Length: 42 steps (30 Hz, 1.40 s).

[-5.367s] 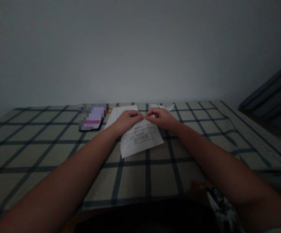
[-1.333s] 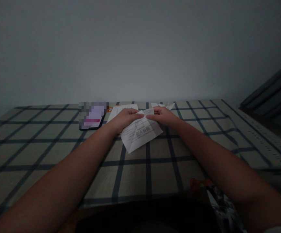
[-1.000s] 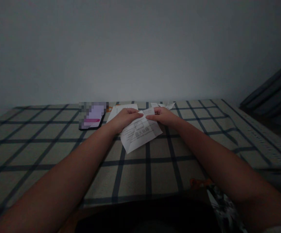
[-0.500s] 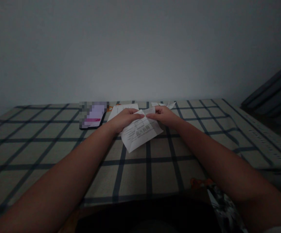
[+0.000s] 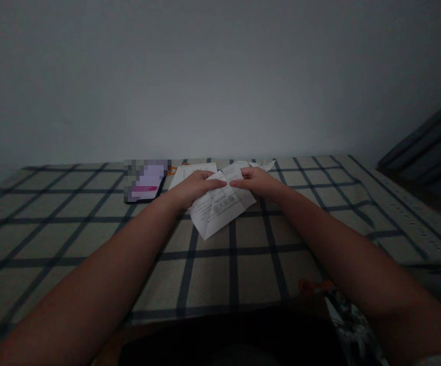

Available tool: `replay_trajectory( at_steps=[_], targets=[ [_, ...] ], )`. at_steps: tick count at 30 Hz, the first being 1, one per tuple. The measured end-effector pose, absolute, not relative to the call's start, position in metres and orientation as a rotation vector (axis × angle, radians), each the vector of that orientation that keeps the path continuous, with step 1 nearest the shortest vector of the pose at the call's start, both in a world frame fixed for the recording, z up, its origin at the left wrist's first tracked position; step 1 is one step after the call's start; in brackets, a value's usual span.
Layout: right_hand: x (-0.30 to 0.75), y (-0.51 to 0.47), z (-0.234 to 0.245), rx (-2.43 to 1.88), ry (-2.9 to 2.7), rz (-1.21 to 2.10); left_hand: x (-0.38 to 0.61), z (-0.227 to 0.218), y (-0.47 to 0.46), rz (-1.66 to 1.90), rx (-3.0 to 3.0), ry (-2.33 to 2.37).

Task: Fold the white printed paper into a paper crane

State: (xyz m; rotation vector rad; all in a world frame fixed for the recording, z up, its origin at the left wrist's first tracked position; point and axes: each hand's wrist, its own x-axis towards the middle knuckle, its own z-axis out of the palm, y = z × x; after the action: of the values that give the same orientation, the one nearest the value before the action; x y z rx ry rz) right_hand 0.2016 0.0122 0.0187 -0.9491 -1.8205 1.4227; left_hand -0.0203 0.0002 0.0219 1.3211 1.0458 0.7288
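Between my hands is a white printed sheet of paper (image 5: pixel 224 209), creased, with one corner pointing down toward me. My left hand (image 5: pixel 195 189) grips its left side, thumb on top and fingers underneath. From the right, my right hand (image 5: pixel 256 182) pinches the upper edge, its thumb close to the left thumb near the middle. The fingers beneath the paper are hidden. Behind my left hand lies another white printed sheet (image 5: pixel 184 175) on the cloth. A folded white paper piece (image 5: pixel 268 165) rests just beyond my right hand.
A phone (image 5: pixel 148 180) with a lit screen, partly pixelated, lies to the left of my hands. Under everything spreads a checked cloth (image 5: pixel 213 274). A grey wall (image 5: pixel 220 81) rises behind the far edge. Dark slanted folds (image 5: pixel 430 137) stand at the right.
The paper's upper part now shows more, standing up between my hands, and its lower corner has shifted slightly. Both hands stay almost in place, the right fingers moving a little.
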Motion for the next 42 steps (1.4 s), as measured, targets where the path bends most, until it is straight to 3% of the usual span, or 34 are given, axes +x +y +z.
replay_trajectory(
  at_steps=[42],
  targets=[
    [0.1992, 0.0116, 0.0194, -0.925, -1.884, 1.236, -0.0178, 0.0270, -0.0034, 0.758, 1.240, 1.032]
  ],
)
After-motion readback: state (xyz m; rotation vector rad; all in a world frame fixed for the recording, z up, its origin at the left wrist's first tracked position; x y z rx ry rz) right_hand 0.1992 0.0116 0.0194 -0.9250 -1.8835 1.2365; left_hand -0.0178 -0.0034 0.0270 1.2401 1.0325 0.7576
